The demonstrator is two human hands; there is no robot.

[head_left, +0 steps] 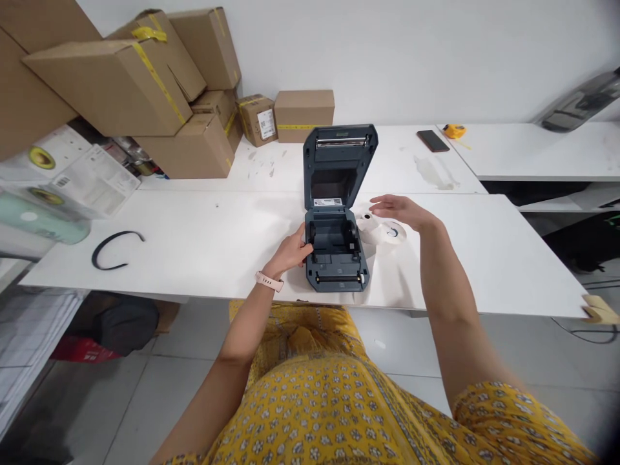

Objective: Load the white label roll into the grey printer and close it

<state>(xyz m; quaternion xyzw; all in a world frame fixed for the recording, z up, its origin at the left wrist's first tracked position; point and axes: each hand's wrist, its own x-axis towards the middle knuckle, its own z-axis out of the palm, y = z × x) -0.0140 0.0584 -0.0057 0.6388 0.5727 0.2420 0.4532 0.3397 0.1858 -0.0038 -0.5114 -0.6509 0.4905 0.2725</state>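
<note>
A dark grey label printer [334, 258] stands on the white table with its lid [339, 165] raised. Its inner bay looks bare, and a roller runs across the front. My left hand [292, 248] grips the printer's left side, thumb on the rim and some fingers hidden against the wall. On the other side, my right hand [400, 210] hovers with fingers stretched out, just above and beside a small white roll [367, 223]. A wider white label roll [393, 232] lies flat next to it. Whether my right fingertips touch the small roll is unclear.
Cardboard boxes [208, 145] are stacked at the back left. A black headband [113, 248] and a green bottle-like cylinder [43, 216] lie left. At the back right are a phone [433, 141] and a yellow tape measure [454, 131]. The table's front edge runs close to the printer.
</note>
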